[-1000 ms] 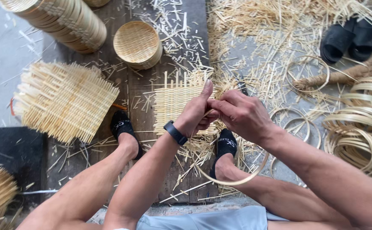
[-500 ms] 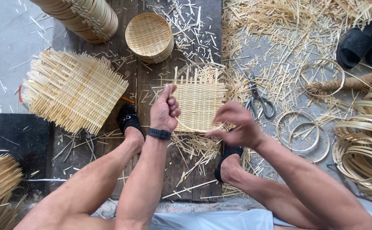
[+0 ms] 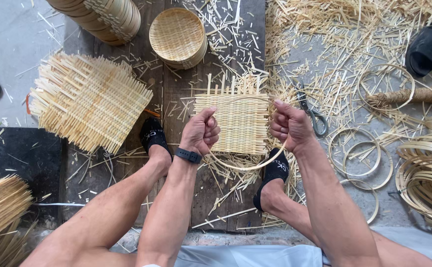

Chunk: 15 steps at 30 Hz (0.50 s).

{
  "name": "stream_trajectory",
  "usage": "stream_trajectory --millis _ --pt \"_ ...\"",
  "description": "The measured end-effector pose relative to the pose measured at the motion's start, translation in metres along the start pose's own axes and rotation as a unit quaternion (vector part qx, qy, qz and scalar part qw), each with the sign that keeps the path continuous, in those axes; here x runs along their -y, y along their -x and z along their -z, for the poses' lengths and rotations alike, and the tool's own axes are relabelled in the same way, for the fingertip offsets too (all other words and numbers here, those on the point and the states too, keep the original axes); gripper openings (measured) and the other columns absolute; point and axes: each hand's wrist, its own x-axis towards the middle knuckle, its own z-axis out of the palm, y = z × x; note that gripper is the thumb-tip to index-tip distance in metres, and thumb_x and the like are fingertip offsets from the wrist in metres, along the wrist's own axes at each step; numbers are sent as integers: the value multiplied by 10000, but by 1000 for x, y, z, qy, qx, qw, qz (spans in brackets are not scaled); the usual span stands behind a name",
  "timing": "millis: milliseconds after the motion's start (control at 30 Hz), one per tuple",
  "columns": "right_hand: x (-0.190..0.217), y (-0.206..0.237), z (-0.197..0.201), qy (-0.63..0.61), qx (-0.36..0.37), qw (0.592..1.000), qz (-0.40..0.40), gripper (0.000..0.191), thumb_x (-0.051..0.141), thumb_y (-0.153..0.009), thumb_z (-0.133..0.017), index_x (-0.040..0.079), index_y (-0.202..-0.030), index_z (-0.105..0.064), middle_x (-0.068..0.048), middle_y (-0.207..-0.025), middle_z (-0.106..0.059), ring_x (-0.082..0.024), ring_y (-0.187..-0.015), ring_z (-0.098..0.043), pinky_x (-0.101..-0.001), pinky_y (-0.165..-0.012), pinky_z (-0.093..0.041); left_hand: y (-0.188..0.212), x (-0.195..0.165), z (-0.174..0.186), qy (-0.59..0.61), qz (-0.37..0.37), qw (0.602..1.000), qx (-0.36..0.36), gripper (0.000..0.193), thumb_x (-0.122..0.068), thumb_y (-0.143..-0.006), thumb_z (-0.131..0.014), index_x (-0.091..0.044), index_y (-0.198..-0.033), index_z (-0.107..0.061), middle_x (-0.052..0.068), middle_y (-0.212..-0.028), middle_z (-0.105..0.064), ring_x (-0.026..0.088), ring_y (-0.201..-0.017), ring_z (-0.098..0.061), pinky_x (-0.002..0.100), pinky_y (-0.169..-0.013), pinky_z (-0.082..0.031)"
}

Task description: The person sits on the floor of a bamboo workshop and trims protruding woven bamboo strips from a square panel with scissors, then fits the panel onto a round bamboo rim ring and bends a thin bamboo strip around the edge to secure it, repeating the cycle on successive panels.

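The left hand (image 3: 201, 132) is closed in a fist, its grip tight on one side of a thin bamboo hoop (image 3: 248, 167), and the right hand (image 3: 290, 126) curls around the other side, so both hold the hoop bent into a ring. The hoop sits over a small square woven mat (image 3: 240, 123) that lies on the wooden boards (image 3: 176, 94) between the person's feet, at the centre of the view. A stack of larger woven mats (image 3: 87, 101) lies at 9 o'clock from the hands. A round woven basket (image 3: 177, 37) sits at 11 o'clock. Scissors (image 3: 311, 111) rest just right of the right hand, and loose hoops (image 3: 359, 153) lie at 3 o'clock among scattered bamboo trimmings (image 3: 324, 39).
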Motion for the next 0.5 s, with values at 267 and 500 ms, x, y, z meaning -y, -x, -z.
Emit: stream_trajectory --millis 267,500 --pt "-7 -2 0 61 12 995 -80 467 410 -967 -653 110 -645 -496 44 -539 -349 -82 -462 -322 -233 -373 -239 5 0 -4 -134 -3 991 -29 275 -239 -960 -640 -89 -732 -681 -50 -515 -440 66 -421 -338 239 -377 -258" --pt "-13 -8 12 129 -8 989 -74 533 390 -925 -725 180 -589 -368 61 -519 -298 -70 -416 -267 -243 -334 -202 -8 -2 -5 -148 7 986 -72 397 -232 -889 -745 -153 -602 -481 -74 -460 -381 47 -359 -293 234 -323 -201"
